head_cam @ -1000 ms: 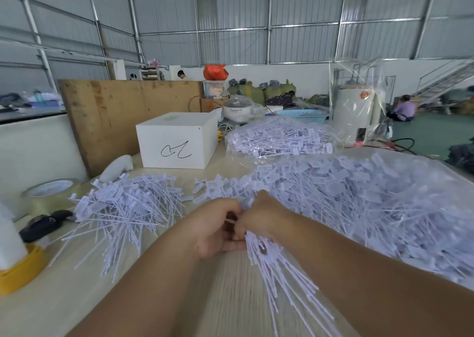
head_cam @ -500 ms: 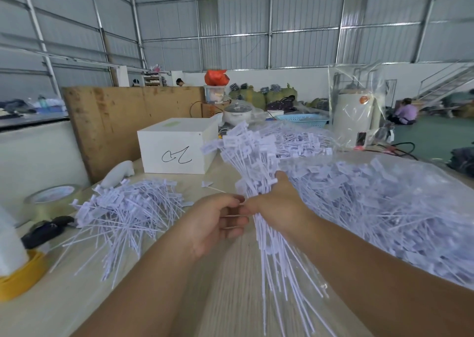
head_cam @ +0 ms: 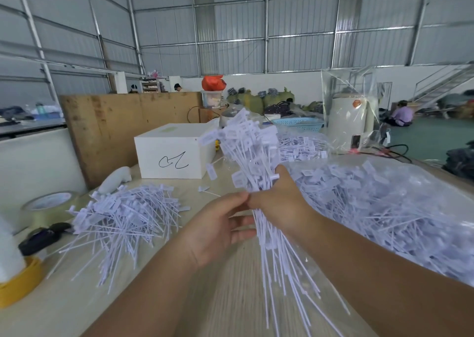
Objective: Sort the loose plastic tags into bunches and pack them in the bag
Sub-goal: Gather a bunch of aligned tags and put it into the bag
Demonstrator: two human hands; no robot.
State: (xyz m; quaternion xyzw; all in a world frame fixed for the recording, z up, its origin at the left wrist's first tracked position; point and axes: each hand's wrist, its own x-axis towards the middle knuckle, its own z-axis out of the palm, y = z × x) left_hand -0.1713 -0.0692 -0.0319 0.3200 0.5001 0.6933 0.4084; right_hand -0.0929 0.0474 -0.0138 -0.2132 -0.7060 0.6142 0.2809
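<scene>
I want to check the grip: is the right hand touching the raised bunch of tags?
Touching. The head view shows the right hand curled round the bunch of tags.

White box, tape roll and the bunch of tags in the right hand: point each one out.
white box point(head_cam: 169, 157), head view, on its front face by the scribble.
tape roll point(head_cam: 38, 214), head view, on its outer band.
bunch of tags point(head_cam: 252, 154), head view, on the tag heads above the right hand point(head_cam: 279, 200).

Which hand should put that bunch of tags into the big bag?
Probably the right hand. It already grips the bunch of tags upright, and the clear bag lies right beside it. The left hand only touches the stems from the far side.
</scene>
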